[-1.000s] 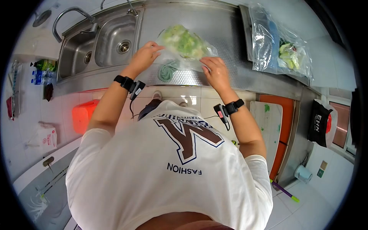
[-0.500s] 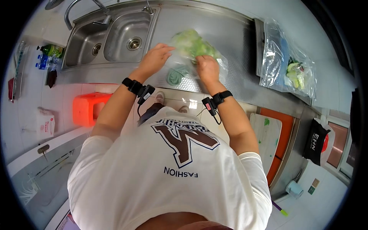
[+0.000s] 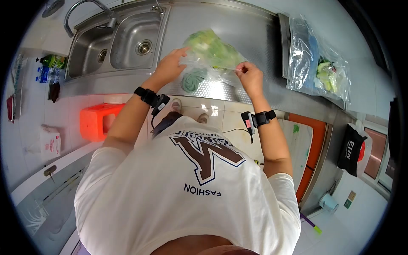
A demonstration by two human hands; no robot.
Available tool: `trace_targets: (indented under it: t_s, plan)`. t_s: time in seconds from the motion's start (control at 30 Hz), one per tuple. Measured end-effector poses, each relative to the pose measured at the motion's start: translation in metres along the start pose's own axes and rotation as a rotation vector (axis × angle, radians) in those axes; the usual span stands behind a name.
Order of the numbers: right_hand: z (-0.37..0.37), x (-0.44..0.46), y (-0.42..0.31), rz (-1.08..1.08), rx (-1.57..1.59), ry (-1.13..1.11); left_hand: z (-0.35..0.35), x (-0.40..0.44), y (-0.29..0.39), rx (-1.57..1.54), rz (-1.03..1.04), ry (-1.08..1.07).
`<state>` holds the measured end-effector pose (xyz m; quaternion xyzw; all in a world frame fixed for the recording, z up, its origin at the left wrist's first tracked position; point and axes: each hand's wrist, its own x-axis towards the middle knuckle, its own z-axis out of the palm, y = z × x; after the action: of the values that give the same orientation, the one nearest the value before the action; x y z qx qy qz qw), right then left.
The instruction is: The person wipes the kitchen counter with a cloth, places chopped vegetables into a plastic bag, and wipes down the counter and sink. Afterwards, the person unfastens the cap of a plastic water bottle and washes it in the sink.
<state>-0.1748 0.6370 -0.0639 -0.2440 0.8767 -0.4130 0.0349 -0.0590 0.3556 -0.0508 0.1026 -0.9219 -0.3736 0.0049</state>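
Bag of greens (image 3: 214, 49) between two hands, upper middle of the frame.
The clear bag lies on the steel surface (image 3: 250, 32), its mouth edge toward the person. The right hand's (image 3: 239, 70) grip pinches one end of that edge between thumb and fingers; the left hand (image 3: 184, 58) is at the other end, its grip too unclear to tell. Just below the bag sits a green cloth (image 3: 194, 80); the double sink (image 3: 132, 46) is upper left, and a second bag (image 3: 326, 76) of greens upper right.

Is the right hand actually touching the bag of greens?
Touching: the head view shows the right hand pinching the clear bag at its edge.
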Motion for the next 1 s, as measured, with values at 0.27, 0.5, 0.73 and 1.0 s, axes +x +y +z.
trace_targets:
  t_s: [0.27,0.5,0.73,1.0]
  plan:
    - [-0.034,0.012,0.026,0.694,1.147,0.138,0.000,0.012,-0.023,-0.120,-0.041,0.072]
    - [-0.030,-0.009,-0.057,0.483,1.315,-0.273,-0.019,0.029,0.029,-0.554,0.035,0.084]
    - [0.046,0.015,-0.026,0.369,0.478,-0.192,-0.020,0.040,0.042,-0.365,0.104,0.101]
    - [0.009,-0.008,-0.021,-0.197,-0.916,-0.468,-0.022,0.027,0.018,-0.449,-0.022,0.126]
